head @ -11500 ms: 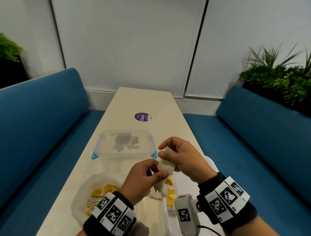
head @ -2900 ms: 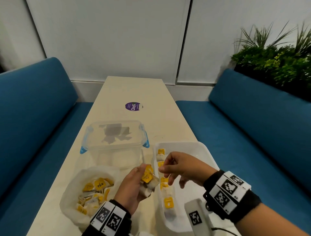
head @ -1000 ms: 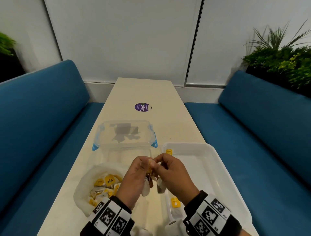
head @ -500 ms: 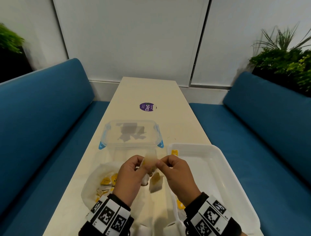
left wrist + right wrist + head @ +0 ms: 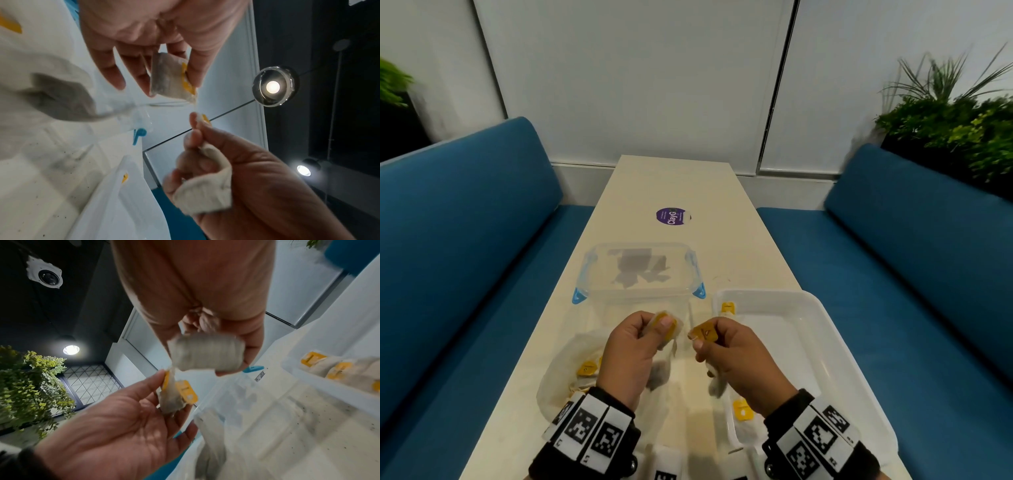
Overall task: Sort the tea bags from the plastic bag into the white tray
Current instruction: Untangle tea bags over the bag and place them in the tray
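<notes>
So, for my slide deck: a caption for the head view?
Each hand, left and right, pinches a tea bag above the table, between plastic bag and white tray.

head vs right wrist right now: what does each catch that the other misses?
Head only: the purple sticker on the table, the plastic bag of tea bags beside the left wrist, and both blue benches.

Right wrist only: a ceiling camera, a ceiling lamp, and the row of tea bags against the white tray wall, seen close.

Both: left hand and right hand, each pinching a yellow-tagged tea bag, and the clear container.
</notes>
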{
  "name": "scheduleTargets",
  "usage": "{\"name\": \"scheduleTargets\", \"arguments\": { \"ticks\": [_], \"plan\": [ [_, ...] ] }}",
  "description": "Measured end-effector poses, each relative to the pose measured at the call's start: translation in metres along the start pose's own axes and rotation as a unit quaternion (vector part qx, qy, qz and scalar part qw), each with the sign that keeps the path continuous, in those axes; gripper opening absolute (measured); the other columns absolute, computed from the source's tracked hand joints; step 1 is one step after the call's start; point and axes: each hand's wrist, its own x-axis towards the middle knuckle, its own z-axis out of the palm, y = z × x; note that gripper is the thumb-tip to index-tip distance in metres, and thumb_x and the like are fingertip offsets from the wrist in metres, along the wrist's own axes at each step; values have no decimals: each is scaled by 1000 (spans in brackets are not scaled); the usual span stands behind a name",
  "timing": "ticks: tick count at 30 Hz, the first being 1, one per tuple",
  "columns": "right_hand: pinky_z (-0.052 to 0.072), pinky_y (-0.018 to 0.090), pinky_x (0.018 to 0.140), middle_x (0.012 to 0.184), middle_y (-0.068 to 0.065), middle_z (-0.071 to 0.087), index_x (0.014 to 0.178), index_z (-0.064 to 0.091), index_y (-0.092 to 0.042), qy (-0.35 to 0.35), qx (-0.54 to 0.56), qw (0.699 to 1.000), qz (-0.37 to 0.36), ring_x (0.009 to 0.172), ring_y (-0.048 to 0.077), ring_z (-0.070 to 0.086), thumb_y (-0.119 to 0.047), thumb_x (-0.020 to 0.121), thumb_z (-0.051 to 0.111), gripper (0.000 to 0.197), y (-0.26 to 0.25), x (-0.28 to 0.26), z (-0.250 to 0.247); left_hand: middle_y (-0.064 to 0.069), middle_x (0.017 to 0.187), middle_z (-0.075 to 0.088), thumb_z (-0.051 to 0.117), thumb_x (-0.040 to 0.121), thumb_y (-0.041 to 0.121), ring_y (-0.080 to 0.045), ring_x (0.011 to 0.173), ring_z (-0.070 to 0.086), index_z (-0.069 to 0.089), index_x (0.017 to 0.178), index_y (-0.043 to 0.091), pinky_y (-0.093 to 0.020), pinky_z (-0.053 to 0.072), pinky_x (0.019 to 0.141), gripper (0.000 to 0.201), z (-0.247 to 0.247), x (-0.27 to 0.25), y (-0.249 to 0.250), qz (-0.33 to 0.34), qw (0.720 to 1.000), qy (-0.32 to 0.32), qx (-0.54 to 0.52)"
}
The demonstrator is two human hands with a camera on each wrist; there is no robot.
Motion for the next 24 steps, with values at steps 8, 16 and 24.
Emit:
{"name": "scheduleTargets", "arguments": {
  "ticks": [8,16,24],
  "plan": [
    [46,30,47,63,-1,55,82,56,-10,21,10,1000,8,42,17,46,-19,93,55,14,-6,2,-6,-16,69,58,59,87,7,-27,64,52,55,96,7,-23,40,48,9,6,-5,3,-6,999,-25,-25],
    [45,17,55,68,-2,59,77,59,-12,24,43,999,-10,57,5,55,2,86,56,17,-2,1,-7,-2,77,63,54,84,-11,-2,60,54,59,78,13,-16,45,55,25,2,-3,1,74,994,-21,84],
    [47,24,67,69,-1,65,69,64,-13,-3,-28,999,30,68,12,61,11,78,45,31,3,3,3,-3,83,67,57,80,-14,-18,84,62,59,76,15,-28,47,72,29,-4,-1,-2,86,993,-16,80]
  ]
}}
